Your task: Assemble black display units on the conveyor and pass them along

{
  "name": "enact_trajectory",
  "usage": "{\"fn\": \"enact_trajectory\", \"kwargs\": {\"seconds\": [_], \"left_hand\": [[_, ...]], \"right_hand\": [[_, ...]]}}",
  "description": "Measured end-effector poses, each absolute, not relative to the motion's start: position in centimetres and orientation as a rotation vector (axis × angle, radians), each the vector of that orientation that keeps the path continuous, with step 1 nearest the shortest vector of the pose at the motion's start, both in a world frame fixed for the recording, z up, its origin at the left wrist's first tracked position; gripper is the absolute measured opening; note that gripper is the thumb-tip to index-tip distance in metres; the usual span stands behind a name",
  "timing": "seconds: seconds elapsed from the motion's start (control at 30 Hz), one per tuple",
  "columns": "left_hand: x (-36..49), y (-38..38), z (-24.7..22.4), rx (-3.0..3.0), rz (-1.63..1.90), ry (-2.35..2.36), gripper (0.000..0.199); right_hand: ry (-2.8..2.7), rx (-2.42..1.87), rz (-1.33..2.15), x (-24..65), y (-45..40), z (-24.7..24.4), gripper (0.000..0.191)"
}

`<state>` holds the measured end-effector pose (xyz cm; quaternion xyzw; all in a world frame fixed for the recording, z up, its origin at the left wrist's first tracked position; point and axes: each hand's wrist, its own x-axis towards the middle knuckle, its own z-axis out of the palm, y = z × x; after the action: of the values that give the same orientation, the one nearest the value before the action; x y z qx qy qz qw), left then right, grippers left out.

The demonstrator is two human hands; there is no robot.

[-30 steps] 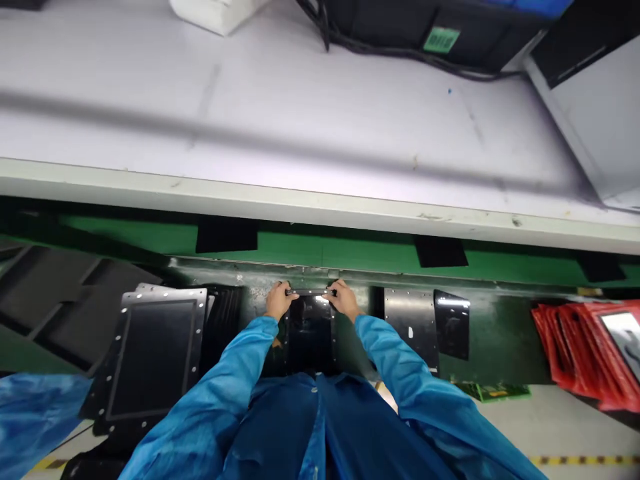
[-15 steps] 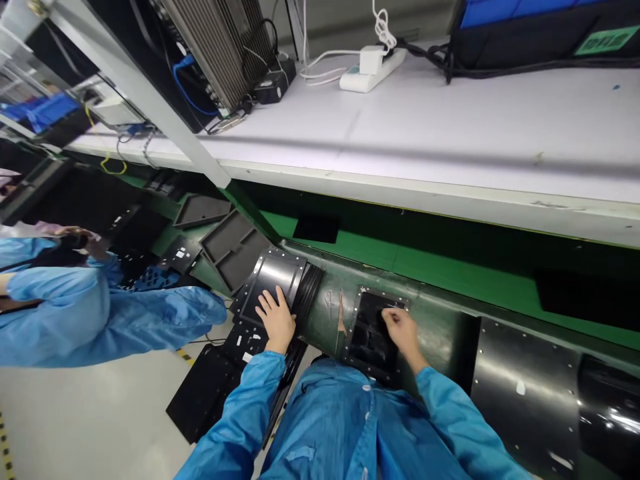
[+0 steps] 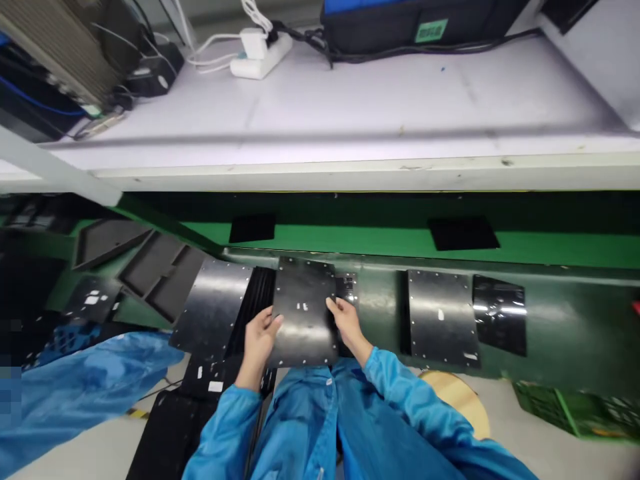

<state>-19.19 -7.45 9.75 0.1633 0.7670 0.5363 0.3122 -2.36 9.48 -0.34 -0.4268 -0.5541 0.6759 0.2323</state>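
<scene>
A black rectangular panel (image 3: 306, 333) with small studs along its edges is held up over the green bench, in front of my body. My left hand (image 3: 260, 337) pinches its left edge, thumb on the face. At the right edge my right hand (image 3: 347, 321) grips it the same way. Behind it, another dark panel (image 3: 349, 285) shows only in part. A stack of black panels (image 3: 213, 303) lies to the left of my left hand.
Right of my hands lie a studded panel (image 3: 443, 320) and a glossy dark sheet (image 3: 500, 313). Grey trays (image 3: 163, 273) stand at the left, near another person's blue sleeve (image 3: 95, 393). A white shelf (image 3: 350, 113) runs above; a round stool (image 3: 457, 400) and green crate (image 3: 575, 407) are below.
The view has swung to the right. My left hand has left the top of the stack, and both hands now hold a panel between them. My right hand has moved off the panel lying on the bench.
</scene>
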Motion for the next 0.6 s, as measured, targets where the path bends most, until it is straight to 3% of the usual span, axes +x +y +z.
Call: {"fn": "enact_trajectory", "kwargs": {"seconds": [0.13,0.23,0.4,0.5,0.6], "left_hand": [[-15.5,-2.2,1.2,0.404,1.291,1.945,0.046],[-14.3,-0.8,-1.9,0.484,1.005,2.174,0.035],[-14.1,-0.1,-2.8,0.654,0.564,2.523,0.044],[-14.1,0.8,-2.9,0.644,0.449,2.485,0.053],[-14.3,1.7,-3.1,0.683,0.345,2.418,0.051]], "right_hand": [[-1.695,-1.718,1.358,1.9,12.1,-3.0,0.045],[-1.926,-1.913,1.085,3.1,13.0,-4.4,0.041],[-2.145,-1.877,0.811,3.1,13.3,-5.9,0.036],[-2.108,-1.893,0.867,3.0,13.0,-6.6,0.034],[-1.981,-2.013,0.971,2.6,12.6,-6.9,0.035]]}}
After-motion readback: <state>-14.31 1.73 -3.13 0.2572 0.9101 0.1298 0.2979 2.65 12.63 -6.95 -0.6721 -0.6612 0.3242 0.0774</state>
